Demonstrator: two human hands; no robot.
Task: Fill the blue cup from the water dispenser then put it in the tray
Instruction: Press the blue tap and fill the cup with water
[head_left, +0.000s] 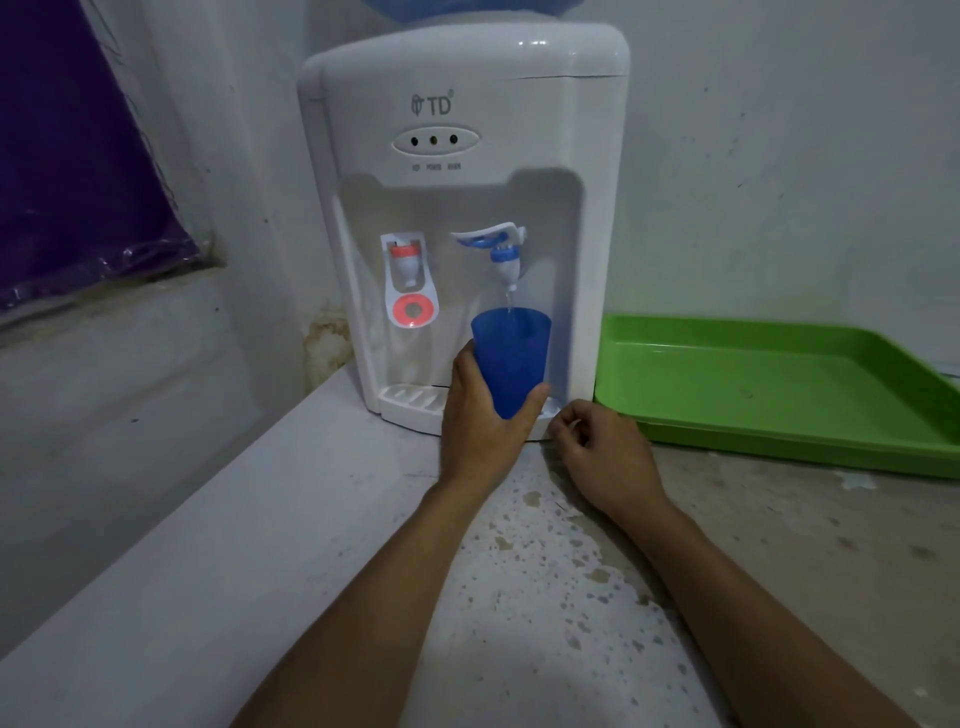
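The blue cup (513, 353) is held upright under the blue tap (505, 253) of the white water dispenser (462, 208). A thin stream of water falls from the spout into the cup, and the tap's lever is lifted. My left hand (483, 410) wraps around the cup's lower part from the left, just above the drip grille. My right hand (597, 452) rests on the counter by the dispenser's front right corner, fingers curled with nothing in them. The green tray (769, 384) lies empty to the right of the dispenser.
A red hot-water tap (410, 280) sits left of the blue one. The dispenser stands against a grey wall on a speckled concrete counter (545, 597) whose left edge drops off. A purple sheet (78, 156) hangs at the far left.
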